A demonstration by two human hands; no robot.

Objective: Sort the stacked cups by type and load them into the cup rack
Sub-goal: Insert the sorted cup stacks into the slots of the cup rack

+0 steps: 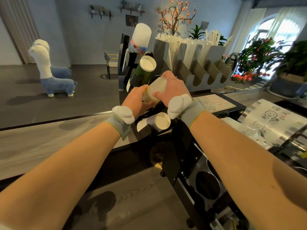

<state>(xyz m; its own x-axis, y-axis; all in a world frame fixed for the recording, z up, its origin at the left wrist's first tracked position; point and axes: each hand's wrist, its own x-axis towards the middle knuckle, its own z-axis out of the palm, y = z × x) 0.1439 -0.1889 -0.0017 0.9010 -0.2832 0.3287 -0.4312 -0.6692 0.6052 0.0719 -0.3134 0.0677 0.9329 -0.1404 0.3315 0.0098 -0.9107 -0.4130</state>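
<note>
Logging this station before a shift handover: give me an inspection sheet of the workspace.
Surface: grey wood-grain counter.
Job's things: black cup rack holds a tall white cup stack, a green cup stack and lower white cups; frosted cup stack in hand.
Clutter: grey straw holder with wrapped straws; printed film roll at right.
Hands: left hand and right hand both grip the frosted cup stack.
Cables: nothing seen.
Surroundings: two alpaca figures at left; flowering plants at right.

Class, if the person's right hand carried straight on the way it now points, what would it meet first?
Probably the green cup stack in the rack, just beyond the right hand, which grips the translucent cups. Depth is unclear.
</note>
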